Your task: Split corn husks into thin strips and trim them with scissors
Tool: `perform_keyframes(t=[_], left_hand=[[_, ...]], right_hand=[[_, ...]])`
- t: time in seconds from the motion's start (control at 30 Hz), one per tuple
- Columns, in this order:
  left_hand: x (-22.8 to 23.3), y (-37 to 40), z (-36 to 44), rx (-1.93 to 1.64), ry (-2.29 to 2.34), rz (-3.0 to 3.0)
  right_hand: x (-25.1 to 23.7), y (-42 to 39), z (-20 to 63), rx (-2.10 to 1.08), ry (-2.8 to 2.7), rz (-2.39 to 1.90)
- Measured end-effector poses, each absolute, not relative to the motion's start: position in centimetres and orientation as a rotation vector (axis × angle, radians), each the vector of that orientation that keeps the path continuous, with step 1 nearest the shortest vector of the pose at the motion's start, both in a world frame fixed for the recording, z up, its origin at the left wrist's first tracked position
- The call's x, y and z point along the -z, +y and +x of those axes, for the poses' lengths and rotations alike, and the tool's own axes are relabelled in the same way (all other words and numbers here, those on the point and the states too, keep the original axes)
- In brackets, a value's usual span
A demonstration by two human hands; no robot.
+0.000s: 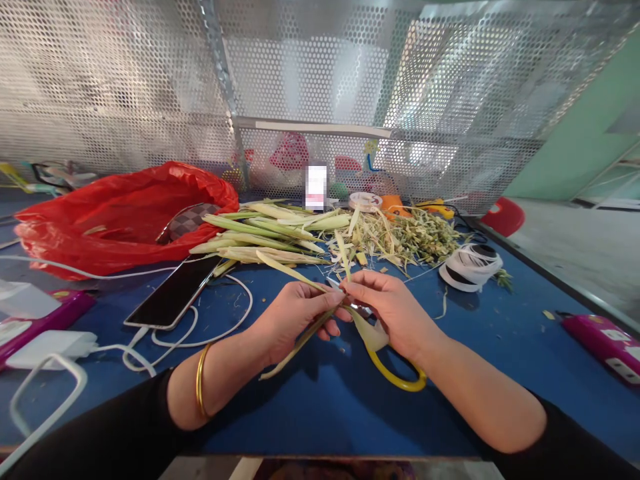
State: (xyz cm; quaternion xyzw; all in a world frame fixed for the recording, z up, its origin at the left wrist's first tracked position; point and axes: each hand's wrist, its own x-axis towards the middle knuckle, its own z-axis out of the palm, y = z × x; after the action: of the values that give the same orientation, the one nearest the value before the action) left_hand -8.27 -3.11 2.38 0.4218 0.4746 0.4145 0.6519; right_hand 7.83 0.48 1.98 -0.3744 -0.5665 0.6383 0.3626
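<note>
stalk direction: the green stalk [300, 340] is held just over the blue table [320, 413], near the middle. Its long axis runs diagonally, low end pointing down-left toward the person, upper end heading up-right between the two hands. A thin leaf strip [287, 270] peels off it toward the upper left, another sticks up past the fingers.

scissors: yellow-handled scissors [395, 373] sit under the right hand, handle loop poking out below the wrist toward the person. Blade tips look like they're right at the stalk, but the fingers mostly hide them.

stuff behind: a pile of untrimmed stalks [265, 237] lies just beyond the hands, lengthwise left to right. To its right is a heap of trimmings [415, 237], then a spool of white tape [470, 267].

left clutter: red plastic bag [115, 223], a phone [175, 293] face up with a white cable [200, 333] looping close to the left wrist, and a white charger [50, 347].

right edge: a pink box [607, 343], well apart from the hands.

in the way: nothing lies between the hands and the stalk; the cable loop is the closest clutter.

left hand: the left hand [290, 317] is closed around the stalk, thumb on top, fingers curled under.

right hand: the right hand [395, 310] is closed too, fingertips pinching the stalk's upper part while the palm covers the scissors. Can't tell how the scissors are held.
</note>
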Motion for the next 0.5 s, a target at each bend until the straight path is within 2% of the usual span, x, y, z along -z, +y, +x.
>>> perform_keyframes(t=[0.27,0.5], left_hand=[[-2.22,-3.01,-7.91,-0.907,1.172,0.989],[-2.42,-3.22,-8.18,-0.931,1.074,0.955]], right_hand=[[-1.28,0.6,7.31,-1.256,-1.489,-1.11],[-1.89,1.27,7.95,-1.327,-1.47,-1.266]])
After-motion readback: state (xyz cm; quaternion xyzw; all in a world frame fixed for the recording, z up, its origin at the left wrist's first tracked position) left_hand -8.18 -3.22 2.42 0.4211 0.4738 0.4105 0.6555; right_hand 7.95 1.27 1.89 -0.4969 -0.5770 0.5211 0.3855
